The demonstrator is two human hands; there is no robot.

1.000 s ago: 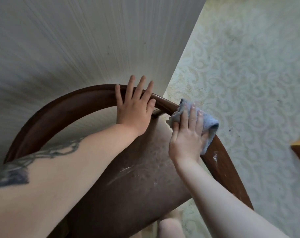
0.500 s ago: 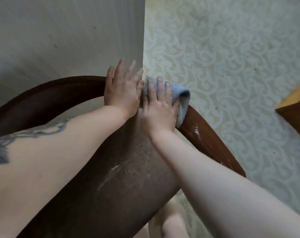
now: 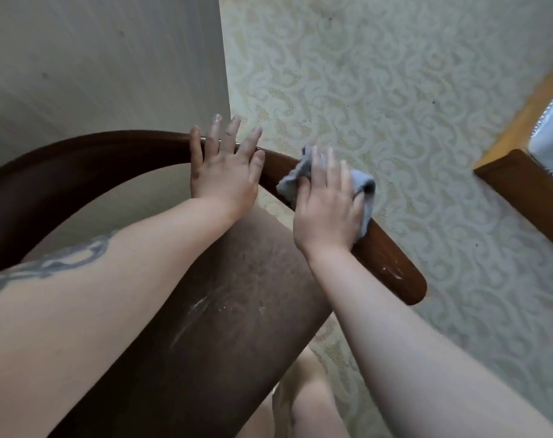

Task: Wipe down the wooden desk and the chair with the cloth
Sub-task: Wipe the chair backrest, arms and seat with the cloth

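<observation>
From the head camera, looking down over the chair (image 3: 224, 327), the curved dark wooden top rail (image 3: 88, 153) arcs from the left edge across to a rounded end at the right. The left hand (image 3: 224, 178) lies flat on the crest of that rail, fingers spread and extended past its far edge, palm pressing down rather than curling around anything. The right hand (image 3: 327, 207) presses the blue-grey cloth (image 3: 362, 188) against the rail further along, just to the right of the left hand; its fingers are laid over the bunched fabric, and cloth shows on both sides of the hand. The fingertips are blurred, so how tightly they close on the fabric is hard to judge.

Half a second ago the two hands were touching side by side at the crest of the rail. Now the right hand and cloth have slid down the rail toward its right end and a bare stretch of wood separates them from the left hand, which has stayed in place (much the same spot the cloth occupied a second ago). A wet or shiny streak (image 3: 392, 271) marks the rail near its end, below the cloth.

The brown chair back shows pale smears (image 3: 199, 303) in the middle. A corner of another wooden piece (image 3: 521, 191) enters at the right, over the patterned floor (image 3: 395, 90).
</observation>
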